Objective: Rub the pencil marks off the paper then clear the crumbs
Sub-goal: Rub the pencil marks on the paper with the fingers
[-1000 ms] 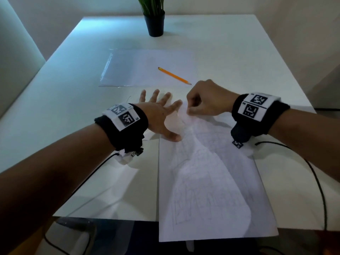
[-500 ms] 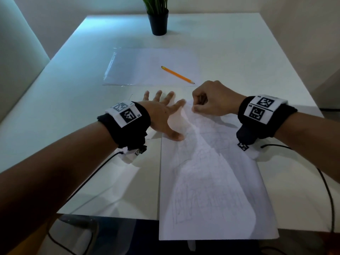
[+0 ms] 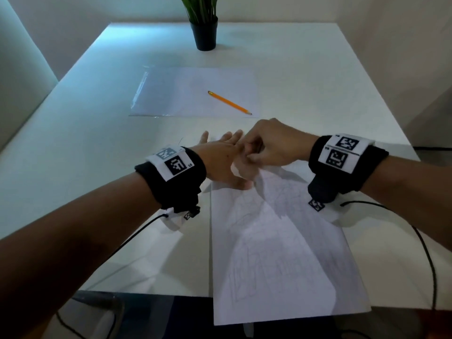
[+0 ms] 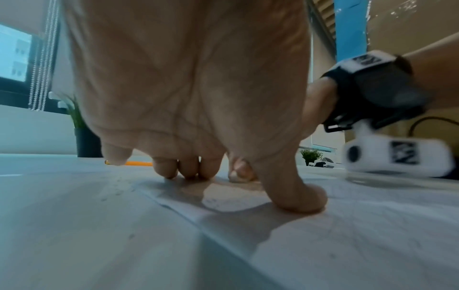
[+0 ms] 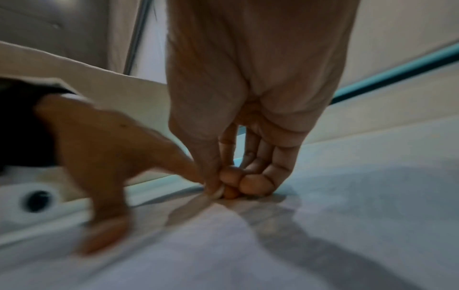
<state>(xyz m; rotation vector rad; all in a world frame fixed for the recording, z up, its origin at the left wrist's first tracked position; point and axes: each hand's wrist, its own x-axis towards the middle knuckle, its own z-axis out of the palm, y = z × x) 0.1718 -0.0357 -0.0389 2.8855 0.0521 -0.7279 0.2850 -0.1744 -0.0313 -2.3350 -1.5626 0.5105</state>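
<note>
A white sheet of paper with faint pencil lines lies lengthwise before me, its near end hanging over the table edge. My left hand presses flat on the sheet's far left corner, fingers spread and thumb down on the paper. My right hand is curled just to its right, touching the left fingers. Its thumb and fingertips pinch a small white eraser against the paper. The left hand shows blurred beside it.
An orange pencil lies on a second sheet in a clear sleeve farther back. A potted plant stands at the far edge of the white table. Black cables trail from both wrists.
My right hand with the eraser has slid left until it meets the fingers of my left hand. The left hand stays pressed on the paper.
</note>
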